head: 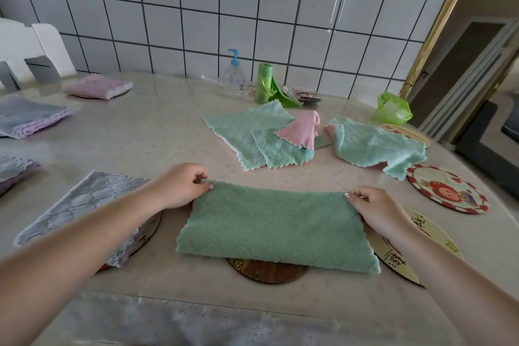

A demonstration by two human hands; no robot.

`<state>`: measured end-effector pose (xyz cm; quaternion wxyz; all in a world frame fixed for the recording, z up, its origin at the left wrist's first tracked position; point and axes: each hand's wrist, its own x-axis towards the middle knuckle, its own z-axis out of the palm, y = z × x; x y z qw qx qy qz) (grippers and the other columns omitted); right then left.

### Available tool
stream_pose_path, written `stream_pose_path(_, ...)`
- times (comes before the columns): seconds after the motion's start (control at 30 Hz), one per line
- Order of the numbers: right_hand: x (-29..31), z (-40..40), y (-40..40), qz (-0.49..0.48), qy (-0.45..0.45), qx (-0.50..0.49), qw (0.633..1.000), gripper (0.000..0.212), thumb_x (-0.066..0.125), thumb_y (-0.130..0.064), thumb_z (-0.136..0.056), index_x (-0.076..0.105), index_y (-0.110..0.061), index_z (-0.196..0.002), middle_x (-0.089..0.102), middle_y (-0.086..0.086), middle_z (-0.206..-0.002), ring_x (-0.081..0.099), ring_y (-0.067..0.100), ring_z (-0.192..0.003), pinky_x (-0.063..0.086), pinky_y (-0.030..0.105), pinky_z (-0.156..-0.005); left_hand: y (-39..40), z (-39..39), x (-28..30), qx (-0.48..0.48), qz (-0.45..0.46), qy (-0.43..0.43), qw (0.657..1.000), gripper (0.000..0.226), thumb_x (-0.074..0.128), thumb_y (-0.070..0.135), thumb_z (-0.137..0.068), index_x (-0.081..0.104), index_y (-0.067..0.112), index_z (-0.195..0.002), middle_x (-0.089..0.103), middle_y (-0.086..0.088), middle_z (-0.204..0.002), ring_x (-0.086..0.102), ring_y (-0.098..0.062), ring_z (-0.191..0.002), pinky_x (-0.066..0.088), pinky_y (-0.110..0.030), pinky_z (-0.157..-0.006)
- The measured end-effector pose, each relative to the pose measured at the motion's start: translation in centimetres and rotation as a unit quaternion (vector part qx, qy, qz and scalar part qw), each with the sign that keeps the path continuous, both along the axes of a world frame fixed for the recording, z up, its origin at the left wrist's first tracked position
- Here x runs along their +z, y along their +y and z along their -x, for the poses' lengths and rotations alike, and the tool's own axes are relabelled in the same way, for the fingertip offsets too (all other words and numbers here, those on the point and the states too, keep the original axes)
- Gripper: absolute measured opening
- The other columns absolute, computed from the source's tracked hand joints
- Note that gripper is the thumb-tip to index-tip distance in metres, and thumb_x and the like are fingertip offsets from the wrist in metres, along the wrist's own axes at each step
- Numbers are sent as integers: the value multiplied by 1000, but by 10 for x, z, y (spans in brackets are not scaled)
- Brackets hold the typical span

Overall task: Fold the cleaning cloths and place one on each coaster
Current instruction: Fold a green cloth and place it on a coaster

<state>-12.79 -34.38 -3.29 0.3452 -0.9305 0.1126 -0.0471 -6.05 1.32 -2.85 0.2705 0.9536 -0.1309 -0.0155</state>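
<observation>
Now, with the left hand [179, 187] and right hand [375, 209] each pinching a far corner of the green quilted microfibre cloth [269, 229] in their fingers, it seems best to keep both corners level for an even fold over the brown round wooden coaster [266, 272].

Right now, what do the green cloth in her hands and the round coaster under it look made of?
Green cloth: soft plush microfibre, by its fuzzy quilted surface and zigzag edge. Coaster: probably wood or cork board, matte brown with dark printed marks; hard to say.
</observation>
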Motion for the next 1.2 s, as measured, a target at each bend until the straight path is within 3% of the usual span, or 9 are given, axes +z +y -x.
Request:
stream_pose_path(0.13,4,-3,4,44,0,-23,999,24,50,-35,-92,64,-19,-102,65,-1,-102,59,17,-81,45,30,-68,-4,3,1,18,3,17,1000,25,59,30,-89,58,13,-107,60,-1,-98,56,-18,-87,41,-29,-72)
stream_pose_path(0.23,11,10,17,153,-40,-17,987,38,48,-39,-92,52,-21,-126,53,1,-125,55,15,-103,47,32,-83,-7,24,4,2,-46,-107,993,38,58,33,-88,53,18,-123,56,-1,-117,55,-18,-100,43,-32,-89)
stream_pose_path(0.3,16,24,41,219,-74,53,972,45,46,-41,-92,45,-24,-134,43,-3,-138,41,15,-126,37,35,-104,-20,48,9,-59,-42,-195,978,40,56,33,-89,53,21,-127,55,5,-127,51,-15,-117,35,-28,-102)
stream_pose_path(0.37,17,37,74,246,-69,148,956,51,43,-45,-92,36,-27,-140,33,-8,-147,27,13,-137,23,40,-115,-42,74,12,-136,-41,-172,975,44,50,36,-92,46,23,-134,49,9,-137,42,-8,-128,25,-21,-107)
stream_pose_path(0.53,2,50,109,278,1,227,933,57,32,-53,-94,23,-30,-145,15,-12,-155,10,10,-143,1,50,-115,-67,88,-13,-217,-116,-133,960,67,20,57,-85,32,24,-143,34,6,-150,26,-9,-140,8,-20,-112)
stream_pose_path(0.77,-3,69,63,301,-10,188,935,76,6,-73,-78,24,-39,-143,20,-22,-151,16,1,-139,2,52,-116,-27,84,-17,-181,-113,-104,971,87,5,81,-70,26,37,-143,16,19,-153,5,11,-132,6,-18,-110)
stream_pose_path(0.93,-1,71,51,258,-37,174,950,47,40,-55,-89,43,-40,-134,35,-22,-143,29,-1,-132,7,47,-117,-13,91,-16,-155,-85,-135,975,72,23,74,-77,44,36,-135,34,18,-145,29,-1,-134,24,-29,-113)
stream_pose_path(1.1,10,31,71,88,-128,159,975,8,63,-39,-83,69,-35,-84,59,-25,-101,52,-7,-96,31,46,-108,-39,109,-7,-236,-4,-234,943,24,54,40,-82,70,32,-98,66,16,-104,60,-1,-97,43,-18,-87)
stream_pose_path(1.2,16,2,92,67,-125,157,977,18,63,-40,-82,69,-24,-78,65,-13,-95,60,6,-93,43,26,-84,-62,116,-5,-264,15,-234,936,17,58,38,-80,71,31,-88,67,16,-92,62,-4,-86,50,-22,-77)
